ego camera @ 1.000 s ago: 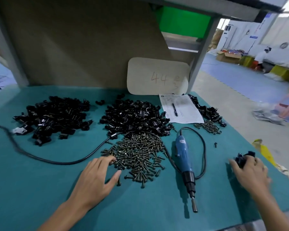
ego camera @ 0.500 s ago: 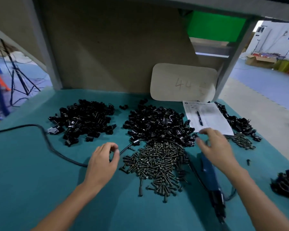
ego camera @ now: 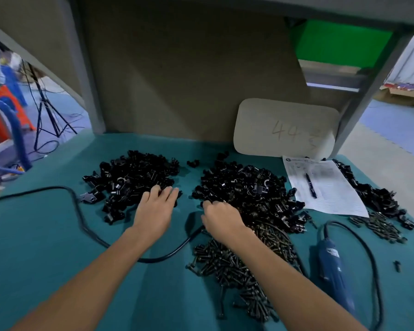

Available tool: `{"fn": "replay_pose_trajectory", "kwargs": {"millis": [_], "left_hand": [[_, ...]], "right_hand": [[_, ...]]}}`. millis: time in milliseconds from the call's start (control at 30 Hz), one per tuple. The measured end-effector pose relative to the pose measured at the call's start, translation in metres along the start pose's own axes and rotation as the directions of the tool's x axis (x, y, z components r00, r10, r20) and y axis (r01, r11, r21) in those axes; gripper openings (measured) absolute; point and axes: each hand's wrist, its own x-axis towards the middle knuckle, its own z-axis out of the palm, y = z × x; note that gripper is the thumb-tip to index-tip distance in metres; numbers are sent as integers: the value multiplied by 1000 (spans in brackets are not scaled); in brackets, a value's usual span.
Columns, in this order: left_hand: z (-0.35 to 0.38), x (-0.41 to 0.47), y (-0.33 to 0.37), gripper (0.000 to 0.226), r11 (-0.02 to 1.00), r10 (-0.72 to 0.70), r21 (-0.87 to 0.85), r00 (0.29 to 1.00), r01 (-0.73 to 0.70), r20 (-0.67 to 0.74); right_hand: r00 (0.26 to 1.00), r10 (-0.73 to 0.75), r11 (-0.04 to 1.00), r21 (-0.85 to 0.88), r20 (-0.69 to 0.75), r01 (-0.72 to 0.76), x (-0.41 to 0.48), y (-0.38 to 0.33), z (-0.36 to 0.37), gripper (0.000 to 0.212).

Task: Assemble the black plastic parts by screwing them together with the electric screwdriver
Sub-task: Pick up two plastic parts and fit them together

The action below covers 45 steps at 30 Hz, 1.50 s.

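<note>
Both hands had moved up to fetch parts: left hand (ego camera: pixel 154 211), grip spread, on the 11 o'clock pile (ego camera: pixel 129 177); right hand (ego camera: pixel 221 217), grip curled, contents unclear, in the 12 o'clock pile (ego camera: pixel 244 185).

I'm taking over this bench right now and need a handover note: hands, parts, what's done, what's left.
Left hand: fingers straight, touching the near edge of the left pile of black parts.
Right hand: fingers curled into the middle pile; whether it holds a part is unclear.
Screws lie heaped beside that pile; electric screwdriver lies on the mat, untouched.
Done: neither hand shows a joined pair. Left: pick parts, add screw, drive it.
</note>
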Motion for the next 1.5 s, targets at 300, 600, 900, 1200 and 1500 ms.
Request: {"fn": "replay_pose_trajectory", "kwargs": {"millis": [300,600,900,1200,1500], "left_hand": [[-21,1,18,12,752,-170,-639,984,159,45],[-91,-42,51,21,-258,89,-860,898,439,432],[-105,-76,62,59,-214,17,-892,914,399,405],[-95,-100,73,31,14,45,-928,927,373,373],[-83,-119,86,34,385,85,-903,967,191,240]], "right_hand": [[961,275,130,988,43,-81,-63,29,-25,23],[966,258,-46,998,-24,37,-119,12,-28,15],[996,88,-277,961,28,-3,-154,-15,-22,21],[971,239,-110,994,6,21,-172,-3,-8,29],[980,194,-61,998,46,-35,-189,-9,-3,33]]}}
